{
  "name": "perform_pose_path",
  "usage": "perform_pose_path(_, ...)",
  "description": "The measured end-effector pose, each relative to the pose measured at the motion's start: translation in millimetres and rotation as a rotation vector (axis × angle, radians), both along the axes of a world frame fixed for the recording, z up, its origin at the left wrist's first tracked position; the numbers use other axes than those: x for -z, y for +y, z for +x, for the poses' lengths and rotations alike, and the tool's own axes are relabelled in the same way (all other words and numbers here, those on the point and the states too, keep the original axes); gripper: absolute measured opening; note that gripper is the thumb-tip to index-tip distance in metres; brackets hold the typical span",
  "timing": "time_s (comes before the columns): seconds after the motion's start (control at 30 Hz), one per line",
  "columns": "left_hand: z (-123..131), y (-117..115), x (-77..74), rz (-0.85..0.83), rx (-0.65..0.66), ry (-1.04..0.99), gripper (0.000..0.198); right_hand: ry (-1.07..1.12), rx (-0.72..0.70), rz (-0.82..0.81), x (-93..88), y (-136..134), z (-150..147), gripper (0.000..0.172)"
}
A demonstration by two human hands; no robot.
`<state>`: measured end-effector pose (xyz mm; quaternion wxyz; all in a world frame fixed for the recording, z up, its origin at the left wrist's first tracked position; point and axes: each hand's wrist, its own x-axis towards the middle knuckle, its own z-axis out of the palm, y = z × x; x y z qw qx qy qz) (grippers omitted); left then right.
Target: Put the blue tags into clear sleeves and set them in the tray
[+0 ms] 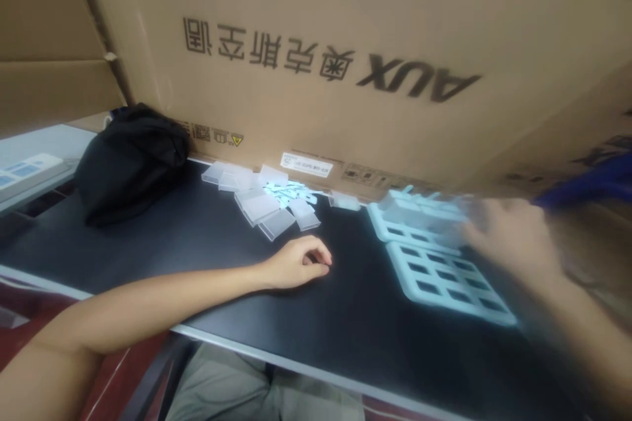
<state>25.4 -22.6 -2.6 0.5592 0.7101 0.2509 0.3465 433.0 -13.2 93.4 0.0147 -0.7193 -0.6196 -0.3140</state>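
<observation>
My left hand [297, 263] rests on the black table [197, 243], fingers curled loosely into a fist with nothing visible in them. My right hand [511, 236] is smeared by motion at the right. It reaches over pale blue grid trays [447, 282] and touches a stack of clear and pale blue parts [419, 210]; its fingers are too blurred to read. A heap of small clear plastic boxes [261, 203] and pale blue pieces [289, 192] lies beyond my left hand.
A big brown cardboard box [345, 45] with printed lettering walls off the back of the table. A black bag [129, 161] sits at the back left. A white power strip [24, 167] lies on a grey surface further left. The table's front edge [276, 358] runs over my lap.
</observation>
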Motion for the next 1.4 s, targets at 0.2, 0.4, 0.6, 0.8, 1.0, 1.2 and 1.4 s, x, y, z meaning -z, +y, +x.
perform_pose_path(0.2,-0.2,-0.4,-0.9,0.015,0.002,0.016,0.005,-0.015,-0.314,-0.209,10.8,33.1,-107.4,0.034)
perform_pose_path(0.4,0.5,-0.4,0.8,0.036,0.003,0.026,0.005,0.042,-0.332,-0.462,30.7,82.2,-172.8,0.035)
perform_pose_path(0.6,0.5,-0.6,1.3,0.043,0.023,0.039,0.005,0.074,-0.281,-0.580,38.5,101.1,-162.7,0.047)
perform_pose_path(0.8,0.3,-1.9,0.0,0.032,0.033,0.051,0.004,0.177,-0.299,-0.766,26.7,92.3,-153.7,0.044)
perform_pose_path(1.0,0.3,-2.4,-0.4,0.032,0.038,0.060,0.004,0.265,-0.292,-0.885,-3.4,71.0,-153.8,0.042)
perform_pose_path(1.2,-0.8,-2.4,-0.6,0.031,0.046,0.062,0.004,0.296,-0.154,-0.954,-50.1,42.9,-158.7,0.038)
perform_pose_path(1.4,-0.9,-2.2,-1.9,0.055,0.056,0.072,0.004,0.312,-0.188,-0.801,-53.7,27.9,-153.2,0.027)
